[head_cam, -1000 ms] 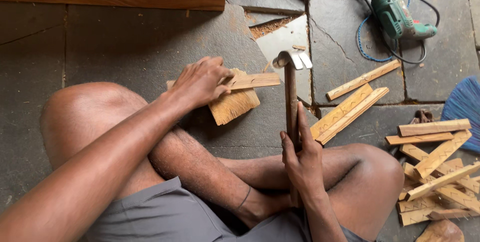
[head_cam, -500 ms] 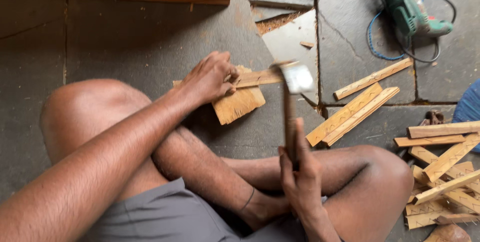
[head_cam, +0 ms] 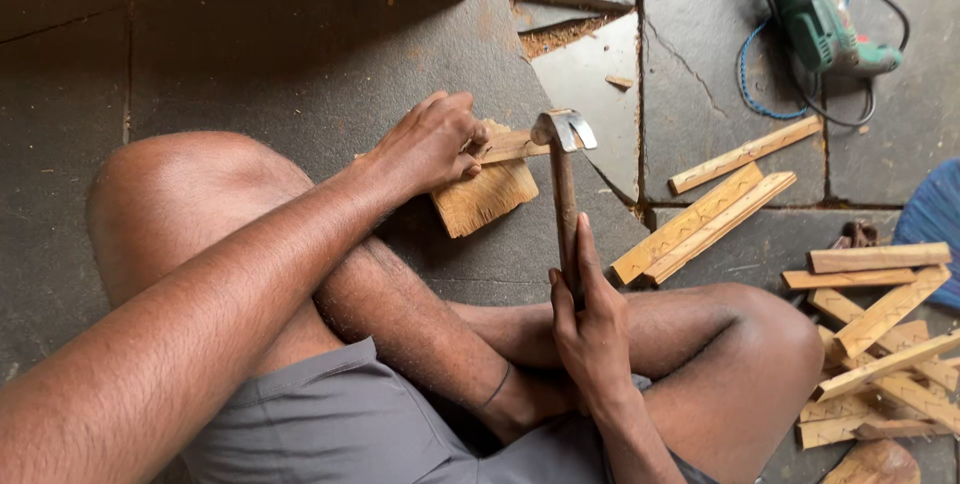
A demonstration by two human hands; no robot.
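Left hand [head_cam: 432, 144] presses thin wood strip [head_cam: 512, 145] flat on wooden block [head_cam: 487, 196], centre of floor. Right hand [head_cam: 590, 329] grips hammer [head_cam: 563, 184], head just right of strip end. Many strips [head_cam: 880, 344] lie at right, seemingly not yet worked.

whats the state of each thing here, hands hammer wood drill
left hand: pressed down on the thin wooden strip, pinning it on the wooden block
right hand: closed around the hammer handle
hammer: upright, head beside the strip's end; contact unclear
wooden block: flat on the stone floor
loose wooden strips: lying flat, untouched
green power drill: lying on its side, unheld
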